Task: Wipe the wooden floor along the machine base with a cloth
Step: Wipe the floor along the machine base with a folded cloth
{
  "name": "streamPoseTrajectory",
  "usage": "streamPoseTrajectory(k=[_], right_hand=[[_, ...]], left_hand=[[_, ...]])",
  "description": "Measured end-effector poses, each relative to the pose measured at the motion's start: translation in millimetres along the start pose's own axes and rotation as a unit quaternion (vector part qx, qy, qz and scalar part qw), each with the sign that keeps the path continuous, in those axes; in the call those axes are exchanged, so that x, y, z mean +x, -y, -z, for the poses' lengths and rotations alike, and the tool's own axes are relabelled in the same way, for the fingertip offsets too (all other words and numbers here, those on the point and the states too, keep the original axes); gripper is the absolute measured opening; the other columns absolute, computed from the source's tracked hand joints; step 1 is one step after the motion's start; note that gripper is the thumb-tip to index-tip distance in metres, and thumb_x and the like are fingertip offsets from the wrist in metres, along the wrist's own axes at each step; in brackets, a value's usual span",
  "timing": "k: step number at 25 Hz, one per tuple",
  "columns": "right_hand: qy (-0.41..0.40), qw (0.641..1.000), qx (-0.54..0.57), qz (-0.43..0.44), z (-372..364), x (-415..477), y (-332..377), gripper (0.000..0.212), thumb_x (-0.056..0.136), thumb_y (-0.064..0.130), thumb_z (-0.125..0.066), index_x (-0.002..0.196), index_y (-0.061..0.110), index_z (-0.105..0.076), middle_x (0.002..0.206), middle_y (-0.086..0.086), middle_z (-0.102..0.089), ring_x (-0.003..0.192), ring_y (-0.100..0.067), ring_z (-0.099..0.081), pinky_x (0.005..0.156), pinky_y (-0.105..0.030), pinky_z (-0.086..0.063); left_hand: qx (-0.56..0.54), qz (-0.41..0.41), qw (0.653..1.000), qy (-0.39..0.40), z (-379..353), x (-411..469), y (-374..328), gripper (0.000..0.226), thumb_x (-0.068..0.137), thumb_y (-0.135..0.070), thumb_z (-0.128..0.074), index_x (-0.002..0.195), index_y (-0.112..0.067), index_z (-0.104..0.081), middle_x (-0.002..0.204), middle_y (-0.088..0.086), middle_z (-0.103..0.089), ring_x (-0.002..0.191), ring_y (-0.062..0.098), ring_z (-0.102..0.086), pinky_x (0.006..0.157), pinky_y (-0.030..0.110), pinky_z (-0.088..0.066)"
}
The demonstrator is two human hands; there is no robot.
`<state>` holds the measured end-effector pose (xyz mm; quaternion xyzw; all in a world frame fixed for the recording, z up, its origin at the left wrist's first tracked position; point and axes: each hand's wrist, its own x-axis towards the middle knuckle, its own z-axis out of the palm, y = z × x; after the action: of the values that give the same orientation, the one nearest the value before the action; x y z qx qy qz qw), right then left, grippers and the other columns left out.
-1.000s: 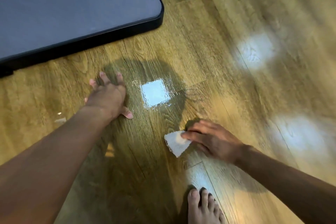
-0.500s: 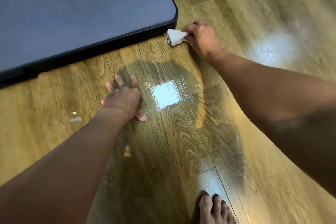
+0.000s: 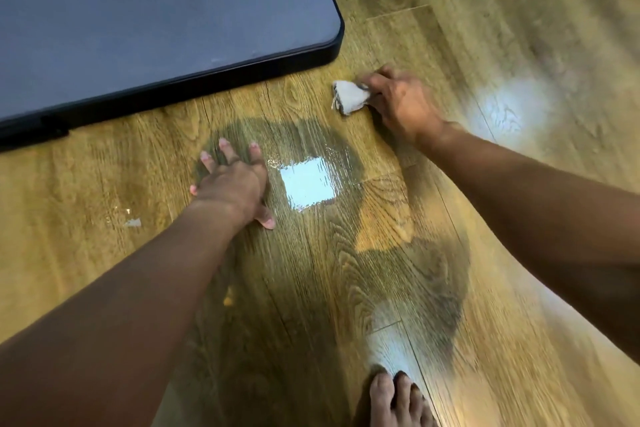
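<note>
the shiny brown wooden floor [image 3: 104,166] fills most of the view, with long plank lines in it. at the top left sits the big flat grey-blue machine base with a black rim [image 3: 156,10], and its round corner points toward the middle.

the small white folded cloth [image 3: 349,97] lies on the floor just below that round corner, near the rim but not touching it. the right hand [image 3: 401,104] grips the right end of the cloth with curled fingers and holds it down on the wood. this hand looks a bit blurry.

the left hand [image 3: 235,184] is open and lies flat on the floor, fingers spread and pointing up toward the base. it is well apart from the cloth.

just right of the left hand is a bright square patch of light [image 3: 307,184] on the floor. a dark shadow [image 3: 433,270] lies around it. a bare foot [image 3: 394,402] shows at the bottom edge.
</note>
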<state>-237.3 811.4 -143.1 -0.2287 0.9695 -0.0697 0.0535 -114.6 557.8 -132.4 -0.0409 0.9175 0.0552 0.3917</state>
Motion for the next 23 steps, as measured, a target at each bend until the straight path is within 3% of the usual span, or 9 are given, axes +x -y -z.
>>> streamPoseTrajectory(k=[2,5,8,10,12,15,19,23], right_hand=[[-0.020,0.999,-0.017,-0.036,-9,-26,10,0.035,0.098,0.027,-0.043,0.133,0.026,-0.049,0.130,-0.009,-0.050,0.105,-0.030,-0.051,0.074,-0.039,-0.052],[-0.019,0.996,0.055,0.060,-16,-120,26,0.035,0.092,0.029,-0.046,0.123,0.021,-0.061,0.118,-0.008,-0.061,0.096,-0.025,-0.054,0.076,-0.037,-0.051],[0.038,0.989,0.006,0.141,-12,-130,11,0.038,0.089,0.030,-0.046,0.124,0.024,-0.060,0.116,-0.004,-0.063,0.096,-0.022,-0.054,0.081,-0.031,-0.040],[0.030,0.995,-0.047,0.089,-10,-101,2,0.043,0.090,0.033,-0.038,0.129,0.028,-0.056,0.124,-0.003,-0.060,0.099,-0.023,-0.051,0.081,-0.029,-0.035],[-0.022,0.999,-0.008,0.038,-15,-105,7,0.046,0.091,0.037,-0.032,0.122,0.024,-0.063,0.121,-0.004,-0.063,0.099,-0.028,-0.054,0.081,-0.037,-0.040],[-0.066,0.990,0.101,0.070,-30,-185,25,0.032,0.090,0.027,-0.047,0.111,0.018,-0.071,0.112,-0.004,-0.067,0.097,-0.028,-0.059,0.077,-0.042,-0.042],[0.021,0.976,0.073,0.203,-20,-187,10,0.038,0.080,0.018,-0.064,0.118,0.025,-0.060,0.115,-0.002,-0.066,0.103,-0.023,-0.058,0.083,-0.034,-0.042],[-0.026,0.995,0.074,0.056,-19,-156,9,0.034,0.089,0.030,-0.049,0.118,0.023,-0.064,0.116,-0.004,-0.065,0.100,-0.024,-0.055,0.082,-0.039,-0.045]], left_hand=[[0.005,-0.004,1.000,-0.003,2,-2,-1,0.136,0.062,-0.042,-0.082,0.146,-0.018,0.022,0.148,0.026,0.026,0.136,0.053,0.011,0.108,0.066,-0.017],[0.001,0.001,1.000,0.003,3,-3,-2,0.134,0.064,-0.040,-0.082,0.146,-0.017,0.022,0.148,0.027,0.027,0.136,0.053,0.012,0.108,0.066,-0.016],[0.001,0.002,1.000,0.008,4,-3,-4,0.135,0.064,-0.039,-0.083,0.146,-0.016,0.021,0.148,0.027,0.026,0.136,0.053,0.011,0.108,0.066,-0.017],[0.004,0.003,1.000,0.004,4,-3,-4,0.135,0.064,-0.040,-0.083,0.147,-0.018,0.021,0.150,0.026,0.025,0.137,0.052,0.010,0.109,0.065,-0.019],[0.005,0.005,1.000,-0.003,3,-5,-1,0.134,0.064,-0.042,-0.082,0.147,-0.020,0.021,0.151,0.024,0.025,0.138,0.050,0.010,0.109,0.063,-0.020],[0.009,-0.004,1.000,-0.006,2,-8,0,0.134,0.065,-0.042,-0.081,0.147,-0.020,0.023,0.151,0.024,0.025,0.138,0.051,0.011,0.108,0.063,-0.020],[-0.003,0.004,1.000,0.000,6,-10,-5,0.134,0.065,-0.037,-0.082,0.147,-0.018,0.022,0.150,0.024,0.025,0.137,0.050,0.011,0.109,0.064,-0.019],[0.003,-0.006,1.000,-0.008,4,-11,-3,0.132,0.066,-0.040,-0.081,0.147,-0.020,0.021,0.150,0.024,0.023,0.138,0.051,0.009,0.109,0.062,-0.021]])
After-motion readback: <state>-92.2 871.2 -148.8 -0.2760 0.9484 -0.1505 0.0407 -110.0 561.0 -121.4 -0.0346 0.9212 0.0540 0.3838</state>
